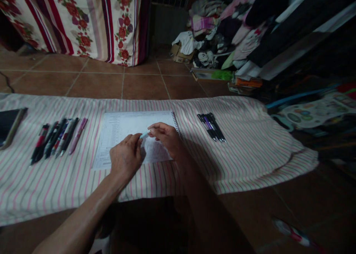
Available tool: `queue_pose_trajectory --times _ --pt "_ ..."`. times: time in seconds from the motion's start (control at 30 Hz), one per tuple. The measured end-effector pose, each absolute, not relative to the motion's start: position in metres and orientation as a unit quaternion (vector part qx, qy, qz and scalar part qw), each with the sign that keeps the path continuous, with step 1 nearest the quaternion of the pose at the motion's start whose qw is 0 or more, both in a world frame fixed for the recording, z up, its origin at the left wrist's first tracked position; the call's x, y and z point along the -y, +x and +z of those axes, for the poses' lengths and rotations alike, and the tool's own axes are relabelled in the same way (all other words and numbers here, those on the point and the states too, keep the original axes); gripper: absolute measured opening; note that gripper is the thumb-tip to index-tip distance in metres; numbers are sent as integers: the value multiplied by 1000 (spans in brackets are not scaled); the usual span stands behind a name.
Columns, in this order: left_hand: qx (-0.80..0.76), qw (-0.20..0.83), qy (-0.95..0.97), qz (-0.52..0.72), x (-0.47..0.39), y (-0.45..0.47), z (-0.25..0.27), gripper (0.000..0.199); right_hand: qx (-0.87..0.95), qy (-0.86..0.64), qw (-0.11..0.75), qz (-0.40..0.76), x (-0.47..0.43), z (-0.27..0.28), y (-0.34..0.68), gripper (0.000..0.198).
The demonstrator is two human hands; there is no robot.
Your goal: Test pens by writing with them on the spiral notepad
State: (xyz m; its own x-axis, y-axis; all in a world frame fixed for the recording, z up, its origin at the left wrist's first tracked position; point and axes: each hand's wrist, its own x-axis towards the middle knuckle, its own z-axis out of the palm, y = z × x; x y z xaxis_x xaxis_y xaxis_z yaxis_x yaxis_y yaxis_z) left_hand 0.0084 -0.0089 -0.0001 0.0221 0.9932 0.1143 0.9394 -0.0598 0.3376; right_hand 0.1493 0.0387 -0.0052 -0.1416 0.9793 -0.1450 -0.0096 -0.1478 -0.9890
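Note:
A light blue pen (144, 134) is held level between my two hands above a spiral-bound notebook (107, 144). My left hand (125, 154) is closed around one end of it, and the fingers of my right hand (167, 137) pinch the other end. Most of the pen is hidden by the fingers. The notebook lies open on a striped cloth, its spiral on the right side, with printed lines and faint marks on the page.
Several pens (62, 137) lie side by side on the striped cloth (253, 146) to the left, near a dark tablet-like object (9, 126). Another group of pens (211, 127) lies to the right. Beyond are a tiled floor, a floral curtain (94, 24) and heaped clothes (211, 27).

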Motion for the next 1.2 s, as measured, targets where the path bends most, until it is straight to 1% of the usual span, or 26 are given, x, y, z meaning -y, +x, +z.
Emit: queue_pose_trajectory --times 0.3,0.63,0.9,1.2 --pt "-682 79 710 156 9 9 0 33 500 -489 428 572 -39 -7 151 14" --pt "-684 80 707 163 8 9 -1 33 493 -493 452 556 -42 -20 151 19" --pt "-688 76 707 146 8 10 0 32 479 -501 461 554 -44 -25 150 20" --pt "-680 74 713 157 7 10 -2 32 461 -520 461 552 -43 -22 152 19"
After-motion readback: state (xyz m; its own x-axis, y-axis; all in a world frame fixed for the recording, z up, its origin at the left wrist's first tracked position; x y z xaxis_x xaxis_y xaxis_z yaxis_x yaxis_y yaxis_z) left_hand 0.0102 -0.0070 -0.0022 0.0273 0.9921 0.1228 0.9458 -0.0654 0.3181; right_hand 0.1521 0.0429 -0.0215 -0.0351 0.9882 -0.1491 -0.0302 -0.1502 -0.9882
